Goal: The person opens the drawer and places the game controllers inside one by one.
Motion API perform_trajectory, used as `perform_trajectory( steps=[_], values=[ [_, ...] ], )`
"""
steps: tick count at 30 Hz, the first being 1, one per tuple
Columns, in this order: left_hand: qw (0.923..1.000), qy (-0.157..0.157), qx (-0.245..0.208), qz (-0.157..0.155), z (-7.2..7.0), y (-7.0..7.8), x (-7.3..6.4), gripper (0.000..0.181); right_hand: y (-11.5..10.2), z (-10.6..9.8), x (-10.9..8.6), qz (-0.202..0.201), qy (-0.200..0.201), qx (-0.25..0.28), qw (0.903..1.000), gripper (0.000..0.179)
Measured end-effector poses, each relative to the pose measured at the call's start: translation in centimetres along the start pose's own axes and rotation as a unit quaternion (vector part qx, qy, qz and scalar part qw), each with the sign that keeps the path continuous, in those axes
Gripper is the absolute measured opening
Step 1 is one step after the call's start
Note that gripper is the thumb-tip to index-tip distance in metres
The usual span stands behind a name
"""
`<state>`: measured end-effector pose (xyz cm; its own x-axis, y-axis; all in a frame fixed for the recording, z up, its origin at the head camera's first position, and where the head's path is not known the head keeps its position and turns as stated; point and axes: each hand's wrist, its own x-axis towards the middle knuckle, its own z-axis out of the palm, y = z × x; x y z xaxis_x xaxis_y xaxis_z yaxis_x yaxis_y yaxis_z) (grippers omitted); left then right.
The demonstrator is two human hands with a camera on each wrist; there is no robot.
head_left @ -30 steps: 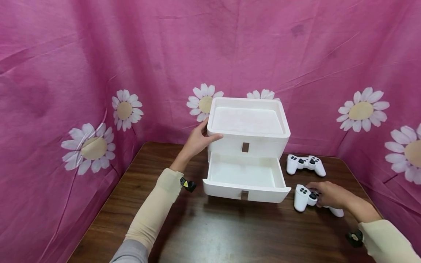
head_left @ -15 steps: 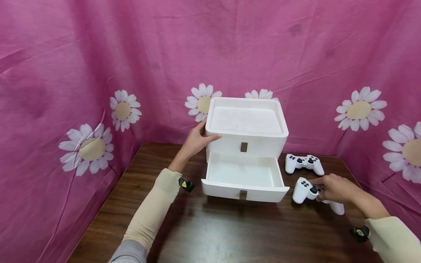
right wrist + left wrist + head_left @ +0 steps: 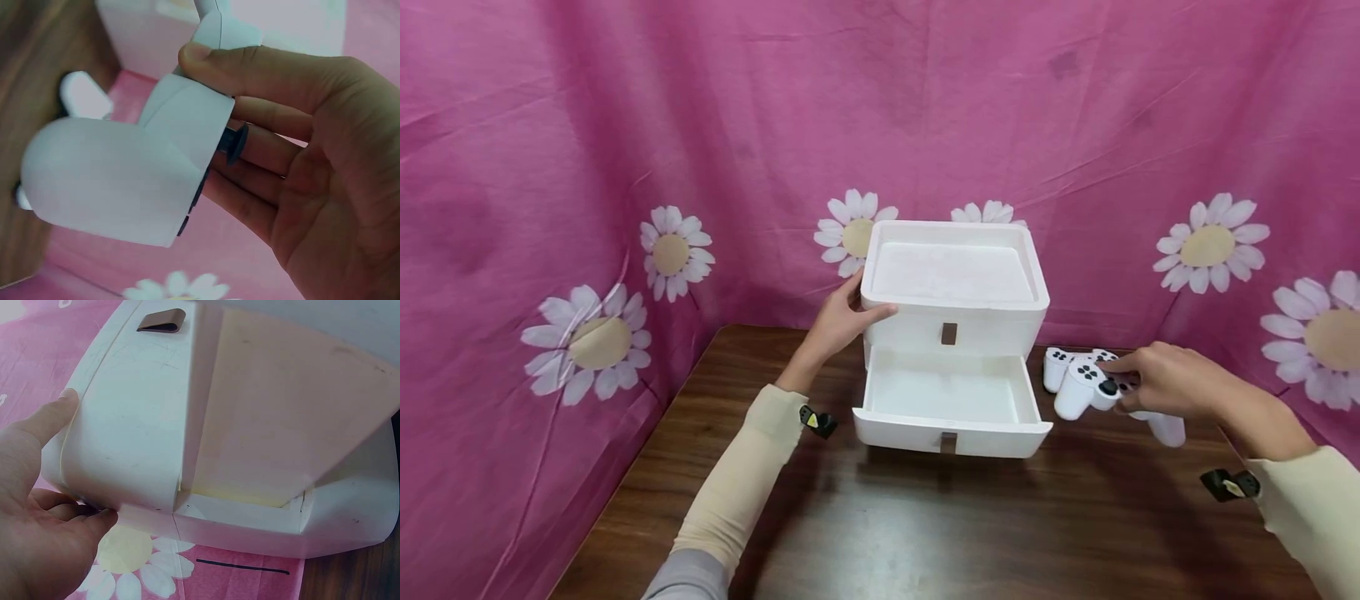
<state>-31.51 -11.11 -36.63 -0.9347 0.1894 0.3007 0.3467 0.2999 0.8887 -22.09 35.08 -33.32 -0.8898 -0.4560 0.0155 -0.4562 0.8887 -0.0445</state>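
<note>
A white two-drawer cabinet (image 3: 992, 329) stands at the back of the table, its lower drawer (image 3: 902, 432) pulled out with a bare inside. My left hand (image 3: 842, 321) grips the cabinet's upper left corner, thumb on the front and fingers round the side, as the left wrist view confirms. At the right, my right hand (image 3: 1176, 379) holds a white game controller (image 3: 1078, 392), pinched by its middle between thumb and fingers. In the right wrist view this controller (image 3: 112, 175) is raised off the table. Behind it, partly covered, lies a second white game controller (image 3: 1054, 367).
A brown wooden table (image 3: 880, 533) carries everything. Pink cloth (image 3: 760, 125) with large white daisies hangs close behind and at both sides. The open drawer juts forward over the table, left of the held controller. A small brown tab (image 3: 949, 333) marks the upper drawer.
My right hand has lifted the nearer controller off the table and moved it back, so that it now overlaps the farther controller. My left hand has kept its hold on the cabinet.
</note>
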Motion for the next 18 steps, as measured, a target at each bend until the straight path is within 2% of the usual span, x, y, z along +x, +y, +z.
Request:
perform_trajectory(
  steps=[3, 8, 18],
  values=[
    [1.0000, 0.000, 0.003, -0.002, 0.1, 0.0, 0.0, 0.097, -1.1, -1.6, 0.5, 0.006, -0.008, -0.003, 0.9999, 0.055],
    [1.0000, -0.004, 0.003, 0.004, -0.1, 0.0, -0.1, 0.097, -3.0, -3.9, 1.5, -0.007, -0.011, 0.002, 0.9999, 0.055],
    [0.9999, -0.003, 0.009, -0.004, -0.1, 0.0, 0.0, 0.098, -6.8, -6.8, 3.7, -0.054, -0.003, -0.004, 0.9985, 0.055]
  ],
)
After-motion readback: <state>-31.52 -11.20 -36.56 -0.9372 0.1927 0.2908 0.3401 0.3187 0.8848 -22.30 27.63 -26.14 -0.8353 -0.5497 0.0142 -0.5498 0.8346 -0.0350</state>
